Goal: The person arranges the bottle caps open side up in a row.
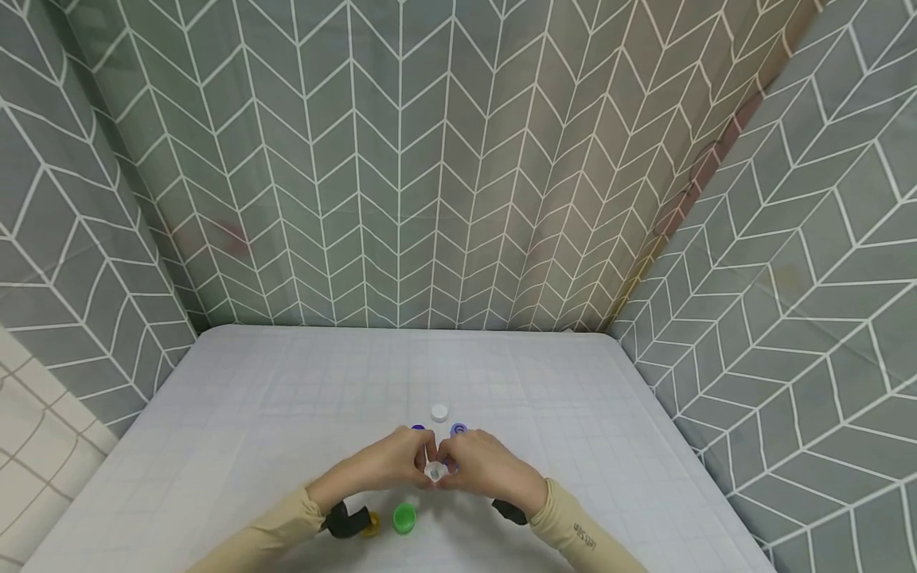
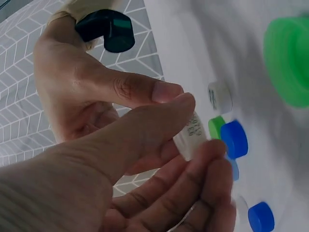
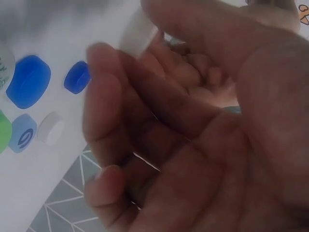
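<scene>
Between the two hands, at the front middle of the table, is a small white bottle cap (image 1: 435,471) with dark print on its side (image 2: 190,137). My left hand (image 1: 394,460) pinches it between thumb and fingers. From the other side my right hand (image 1: 490,469) pinches the same cap, thumb and fingertips at its edge (image 3: 137,36). The two thumbs nearly meet over the cap in the left wrist view. In the right wrist view the curled fingers of my right hand (image 3: 183,121) hide part of the cap.
On the white table (image 1: 301,398), a green cap (image 1: 404,519) and a yellow cap (image 1: 371,525) lie near my left forearm. Beyond the hands are a white cap (image 1: 439,412), a light blue cap (image 1: 458,429) and blue caps (image 3: 29,82). A patterned curtain (image 1: 401,175) stands behind.
</scene>
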`<action>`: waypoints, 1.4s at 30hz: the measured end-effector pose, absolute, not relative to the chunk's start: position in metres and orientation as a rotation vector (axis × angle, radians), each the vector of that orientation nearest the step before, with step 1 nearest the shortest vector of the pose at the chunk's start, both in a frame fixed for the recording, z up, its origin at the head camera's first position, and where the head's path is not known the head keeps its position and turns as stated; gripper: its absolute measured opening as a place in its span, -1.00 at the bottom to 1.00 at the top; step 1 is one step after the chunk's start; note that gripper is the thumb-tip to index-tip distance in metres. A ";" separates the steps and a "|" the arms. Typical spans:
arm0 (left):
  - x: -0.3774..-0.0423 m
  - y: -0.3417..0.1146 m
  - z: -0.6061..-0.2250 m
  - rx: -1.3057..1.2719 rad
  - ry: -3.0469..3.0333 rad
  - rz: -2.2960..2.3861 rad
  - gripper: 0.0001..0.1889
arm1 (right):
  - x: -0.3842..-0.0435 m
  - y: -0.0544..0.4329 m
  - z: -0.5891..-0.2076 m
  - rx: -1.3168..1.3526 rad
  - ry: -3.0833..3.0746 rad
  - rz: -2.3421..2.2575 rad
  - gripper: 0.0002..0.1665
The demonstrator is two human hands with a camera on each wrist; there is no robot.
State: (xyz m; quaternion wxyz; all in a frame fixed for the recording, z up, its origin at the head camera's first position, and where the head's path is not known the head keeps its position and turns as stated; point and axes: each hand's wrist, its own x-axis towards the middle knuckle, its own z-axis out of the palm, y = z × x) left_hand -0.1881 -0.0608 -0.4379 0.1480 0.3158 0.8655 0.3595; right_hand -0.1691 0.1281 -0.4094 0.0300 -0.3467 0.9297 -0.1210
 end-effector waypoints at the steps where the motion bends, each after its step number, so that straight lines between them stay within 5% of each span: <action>1: -0.187 -0.060 -0.438 0.905 2.505 1.004 -0.68 | -0.169 0.128 -0.410 -1.068 2.856 -0.363 -0.79; 42: -0.167 -0.046 -0.455 0.854 2.374 0.705 -0.61 | -0.155 0.123 -0.426 -1.037 2.544 -0.230 -0.77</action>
